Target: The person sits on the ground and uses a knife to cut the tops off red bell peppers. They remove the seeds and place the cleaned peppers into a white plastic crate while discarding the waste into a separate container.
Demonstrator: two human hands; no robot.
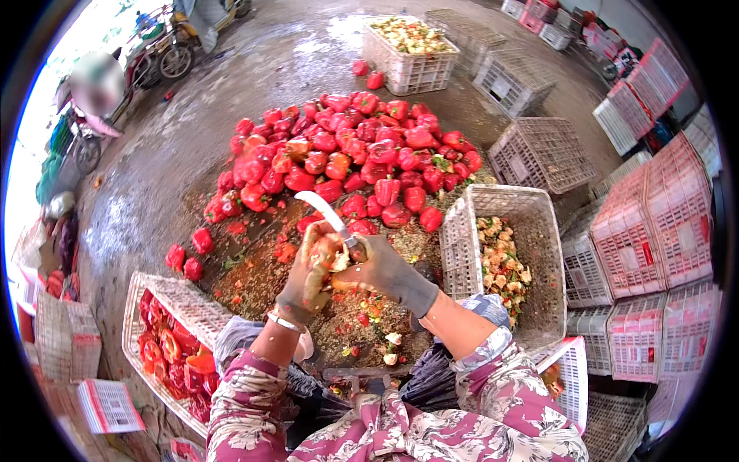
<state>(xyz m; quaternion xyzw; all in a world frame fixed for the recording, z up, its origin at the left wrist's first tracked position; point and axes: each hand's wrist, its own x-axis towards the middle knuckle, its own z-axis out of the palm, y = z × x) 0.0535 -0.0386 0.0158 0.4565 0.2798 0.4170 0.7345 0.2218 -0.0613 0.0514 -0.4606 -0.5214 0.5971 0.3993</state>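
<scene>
The left hand (306,273), in a stained grey work glove, is curling its fingers around a cut red bell pepper (329,252), gripping it from the left side. Below and to the left of this hand, a white slatted plastic crate (178,299) is holding cored red pepper halves. Directly against the pepper's right side, the right hand (387,271), also in a grey glove, is closing into a fist around the handle of a short curved steel knife (325,209), whose blade is pointing up and to the left above both hands. Beyond the hands, a large heap of whole red bell peppers (354,154) is lying on the wet concrete floor (254,69). To the right of the right hand, a white plastic basket of pale cores and seeds (504,258) is standing.
</scene>
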